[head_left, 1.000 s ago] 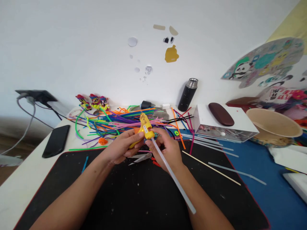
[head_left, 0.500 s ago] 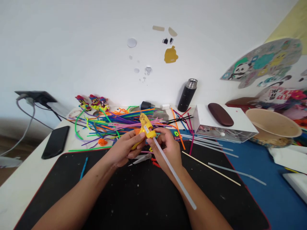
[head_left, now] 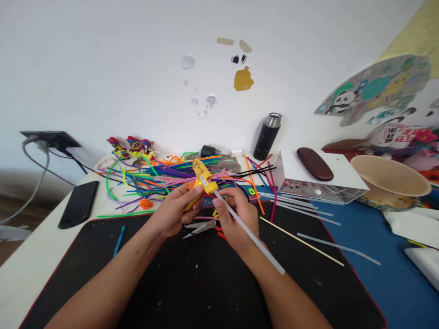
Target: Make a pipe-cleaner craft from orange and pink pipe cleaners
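Note:
My left hand (head_left: pixel 180 205) is closed around the handle of a small yellow glue gun (head_left: pixel 203 176), whose dark-stained nozzle end points up and away from me. A long translucent glue stick (head_left: pixel 254 237) runs from the back of the gun down to the right. My right hand (head_left: pixel 240 212) pinches the glue stick close to the gun, between thumb and fingers. Below the hands, scissors (head_left: pixel 202 227) with red handles lie partly hidden on the black mat (head_left: pixel 192 288).
Many coloured pipe cleaners (head_left: pixel 161 176) lie behind the hands. Spare glue sticks (head_left: pixel 308 206) and a wooden stick (head_left: pixel 302 241) rest at the right. A black flask (head_left: pixel 266 137), a white box (head_left: pixel 322 180), a bowl (head_left: pixel 387 176) and a phone (head_left: pixel 79 204) stand or lie around the edges.
The glue gun has turned and shifted slightly left. The glue stick's free end has swung up and right, and my right thumb has moved off the gun's back onto the stick.

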Available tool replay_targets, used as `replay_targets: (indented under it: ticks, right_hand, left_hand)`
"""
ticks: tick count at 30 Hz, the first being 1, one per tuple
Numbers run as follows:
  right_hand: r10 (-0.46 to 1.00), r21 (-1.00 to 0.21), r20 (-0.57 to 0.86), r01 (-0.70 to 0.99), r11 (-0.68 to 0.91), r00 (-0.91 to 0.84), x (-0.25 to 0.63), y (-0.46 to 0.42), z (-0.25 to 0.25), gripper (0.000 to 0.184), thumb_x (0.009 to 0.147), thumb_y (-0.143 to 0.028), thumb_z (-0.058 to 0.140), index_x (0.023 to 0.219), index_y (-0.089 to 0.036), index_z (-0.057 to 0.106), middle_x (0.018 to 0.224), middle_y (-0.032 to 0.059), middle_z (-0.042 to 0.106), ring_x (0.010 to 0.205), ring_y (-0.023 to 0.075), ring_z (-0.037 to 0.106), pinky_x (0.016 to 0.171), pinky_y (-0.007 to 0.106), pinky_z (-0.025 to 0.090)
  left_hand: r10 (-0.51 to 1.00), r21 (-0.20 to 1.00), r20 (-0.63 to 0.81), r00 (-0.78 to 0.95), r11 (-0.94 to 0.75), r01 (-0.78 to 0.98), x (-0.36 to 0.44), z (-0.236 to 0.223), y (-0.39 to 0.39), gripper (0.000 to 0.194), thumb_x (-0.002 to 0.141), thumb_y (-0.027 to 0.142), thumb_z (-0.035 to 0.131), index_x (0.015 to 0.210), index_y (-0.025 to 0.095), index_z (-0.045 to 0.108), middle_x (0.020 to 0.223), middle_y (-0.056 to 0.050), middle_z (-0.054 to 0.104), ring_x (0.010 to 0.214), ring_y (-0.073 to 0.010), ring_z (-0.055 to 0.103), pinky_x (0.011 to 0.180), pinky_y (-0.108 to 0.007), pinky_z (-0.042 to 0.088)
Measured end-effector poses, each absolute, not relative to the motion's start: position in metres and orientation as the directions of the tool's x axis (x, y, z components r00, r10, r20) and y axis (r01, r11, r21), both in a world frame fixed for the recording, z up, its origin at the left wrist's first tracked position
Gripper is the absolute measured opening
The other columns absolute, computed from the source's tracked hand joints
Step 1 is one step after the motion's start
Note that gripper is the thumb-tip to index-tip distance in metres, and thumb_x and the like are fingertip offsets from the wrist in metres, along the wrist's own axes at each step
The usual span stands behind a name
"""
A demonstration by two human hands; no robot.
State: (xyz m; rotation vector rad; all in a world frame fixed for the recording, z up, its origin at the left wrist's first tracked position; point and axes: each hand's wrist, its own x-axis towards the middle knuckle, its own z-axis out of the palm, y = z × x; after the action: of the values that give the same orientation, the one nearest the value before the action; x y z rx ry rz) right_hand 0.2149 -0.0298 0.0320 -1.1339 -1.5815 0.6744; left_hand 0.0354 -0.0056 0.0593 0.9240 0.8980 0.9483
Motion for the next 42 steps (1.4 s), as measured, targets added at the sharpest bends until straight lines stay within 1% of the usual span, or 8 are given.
replay_targets:
  ticks: [4,7,11,15,21,27,33,42]
  right_hand:
    - [0.926,-0.887,0.377,0.294,0.356,0.017,0.216,-0.03,0.035,0.029,0.103,-0.05,0.062,0.099,-0.022,0.07,0.072,0.0022,0.074,0.056,0.016,0.065,0.054,0.026,0.046]
    - [0.926,-0.897,0.376,0.264,0.354,0.037,0.215,-0.029,0.037,0.031,0.104,-0.051,0.061,0.094,-0.023,0.069,0.073,0.0027,0.072,0.059,0.0172,0.065,0.054,0.027,0.048]
    - [0.951,-0.945,0.305,0.137,0.297,0.042,0.213,-0.028,0.033,0.033,0.104,-0.055,0.061,0.093,-0.024,0.066,0.068,0.0016,0.067,0.059,0.0185,0.065,0.049,0.026,0.046]
    - [0.963,-0.96,0.269,0.08,0.267,0.017,0.214,-0.028,0.032,0.034,0.103,-0.056,0.062,0.094,-0.023,0.066,0.063,-0.0014,0.061,0.051,0.0155,0.06,0.045,0.024,0.042]
    - [0.963,-0.957,0.261,0.112,0.268,-0.072,0.218,-0.029,0.039,0.037,0.105,-0.056,0.057,0.09,-0.023,0.065,0.054,-0.0048,0.053,0.045,0.0131,0.052,0.044,0.023,0.038]
    - [0.977,-0.982,0.186,0.001,0.187,-0.107,0.218,-0.025,0.037,0.042,0.104,-0.059,0.059,0.083,-0.022,0.061,0.048,-0.0083,0.047,0.039,0.0103,0.042,0.043,0.023,0.032]
    - [0.978,-0.981,0.187,0.036,0.191,-0.092,0.216,-0.025,0.033,0.041,0.105,-0.057,0.059,0.083,-0.022,0.061,0.046,-0.009,0.045,0.039,0.0103,0.04,0.044,0.024,0.031]
    - [0.96,-0.949,0.277,0.15,0.279,-0.031,0.215,-0.027,0.028,0.037,0.107,-0.053,0.055,0.087,-0.023,0.06,0.05,-0.0075,0.046,0.043,0.0118,0.046,0.046,0.024,0.035]
  left_hand:
    - [0.925,0.929,-0.211,0.316,0.29,-0.228,0.034,0.059,-0.006,0.051,0.085,0.057,0.082,0.077,0.018,0.05,0.059,0.009,0.046,0.037,-0.0004,0.025,0.034,-0.013,0.02]
    - [0.913,0.932,-0.212,0.349,0.296,-0.209,0.034,0.059,-0.006,0.053,0.087,0.058,0.08,0.072,0.018,0.049,0.056,0.009,0.042,0.037,-0.0005,0.025,0.035,-0.013,0.02]
    - [0.903,0.916,-0.229,0.364,0.326,-0.232,0.035,0.058,-0.007,0.052,0.087,0.058,0.079,0.072,0.018,0.049,0.056,0.009,0.042,0.036,0.0002,0.023,0.034,-0.013,0.019]
    - [0.901,0.907,-0.23,0.367,0.335,-0.253,0.034,0.059,-0.007,0.052,0.087,0.056,0.08,0.072,0.017,0.05,0.056,0.009,0.042,0.035,0.0005,0.023,0.034,-0.013,0.02]
    - [0.917,0.909,-0.198,0.347,0.305,-0.285,0.031,0.063,-0.007,0.044,0.088,0.051,0.081,0.081,0.017,0.053,0.061,0.007,0.049,0.036,0.0007,0.025,0.033,-0.011,0.02]
    - [0.913,0.948,-0.208,0.352,0.277,-0.159,0.025,0.067,-0.004,0.046,0.088,0.055,0.08,0.082,0.016,0.055,0.06,0.008,0.045,0.038,0.0001,0.023,0.033,-0.011,0.02]
    - [0.91,0.955,-0.236,0.342,0.282,-0.091,0.023,0.066,-0.002,0.05,0.083,0.06,0.082,0.088,0.017,0.057,0.061,0.009,0.044,0.041,-0.0011,0.022,0.033,-0.012,0.018]
    - [0.916,0.927,-0.227,0.332,0.307,-0.213,0.034,0.063,-0.008,0.05,0.084,0.055,0.084,0.079,0.018,0.052,0.059,0.009,0.046,0.037,0.0001,0.026,0.034,-0.012,0.021]
